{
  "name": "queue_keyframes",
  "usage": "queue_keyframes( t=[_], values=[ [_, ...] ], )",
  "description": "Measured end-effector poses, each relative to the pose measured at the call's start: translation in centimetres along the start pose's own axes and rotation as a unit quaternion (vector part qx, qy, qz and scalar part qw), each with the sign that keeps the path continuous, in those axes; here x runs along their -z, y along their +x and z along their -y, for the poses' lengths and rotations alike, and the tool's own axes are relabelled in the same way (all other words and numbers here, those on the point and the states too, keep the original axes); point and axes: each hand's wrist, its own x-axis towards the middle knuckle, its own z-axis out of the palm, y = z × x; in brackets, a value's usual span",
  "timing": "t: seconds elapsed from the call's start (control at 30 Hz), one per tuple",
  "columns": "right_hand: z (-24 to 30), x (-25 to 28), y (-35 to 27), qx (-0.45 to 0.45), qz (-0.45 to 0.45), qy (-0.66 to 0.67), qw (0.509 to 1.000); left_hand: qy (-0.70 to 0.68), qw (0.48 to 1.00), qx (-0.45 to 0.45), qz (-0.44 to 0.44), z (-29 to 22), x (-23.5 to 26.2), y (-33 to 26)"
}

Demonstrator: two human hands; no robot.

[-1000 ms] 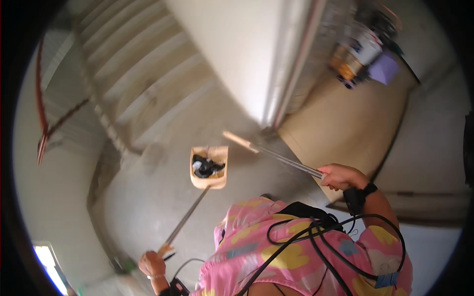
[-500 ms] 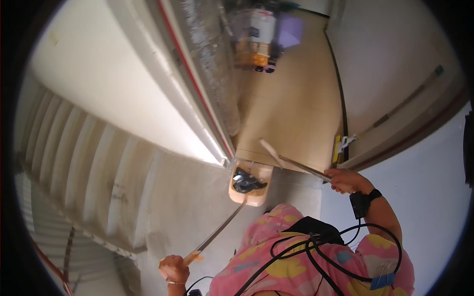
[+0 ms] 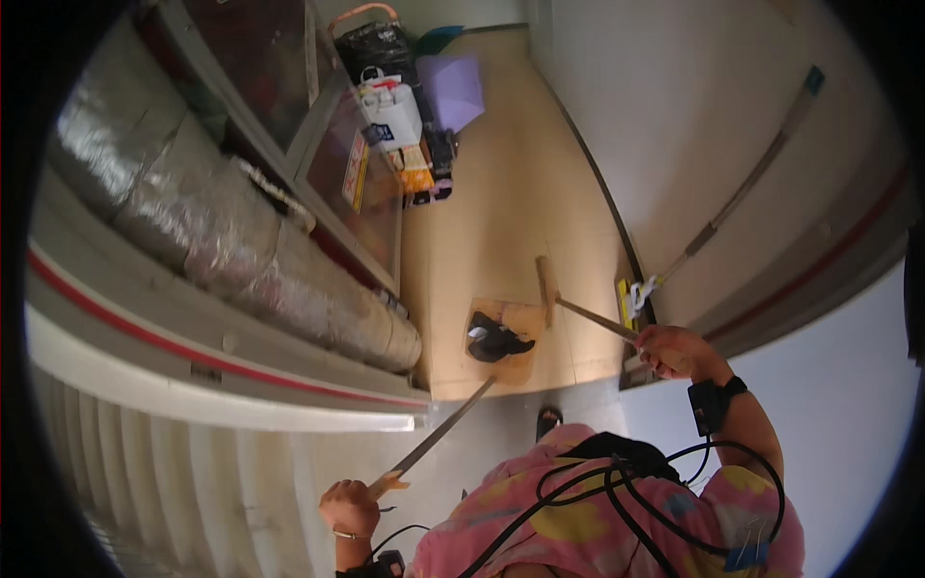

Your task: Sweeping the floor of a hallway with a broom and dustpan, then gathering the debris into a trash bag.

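While the left grip [image 3: 349,507] clasps the dustpan [image 3: 525,313] and the right grip [image 3: 670,354] the broom [image 3: 547,284], a level dustpan should best hold the black stuff [image 3: 496,339].

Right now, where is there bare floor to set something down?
Beyond the broom, bare tan floor runs between the glass panel and the right-hand wall. It is crowded at far left, around the white bag and purple item, and nearer, by the dustpan.

Steps [image 3: 198,491], a tiled floor [image 3: 515,193] and bags [image 3: 395,116] suggest a home's entrance hallway.
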Motion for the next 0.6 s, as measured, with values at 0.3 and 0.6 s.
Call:
queue_keyframes(
  t=[0.3, 0.6],
  values=[
    [18.2, 1.8, 13.4, 0.001, -0.027, 0.095, 0.995, 0.007, 0.999, -0.037, -0.014, -0.5, -5.0, 26.8],
    [33.3, 2.3, 21.0, 0.103, -0.082, 0.148, 0.98, -0.019, 0.996, -0.092, 0.01, 1.2, -15.2, 57.4]
  ],
)
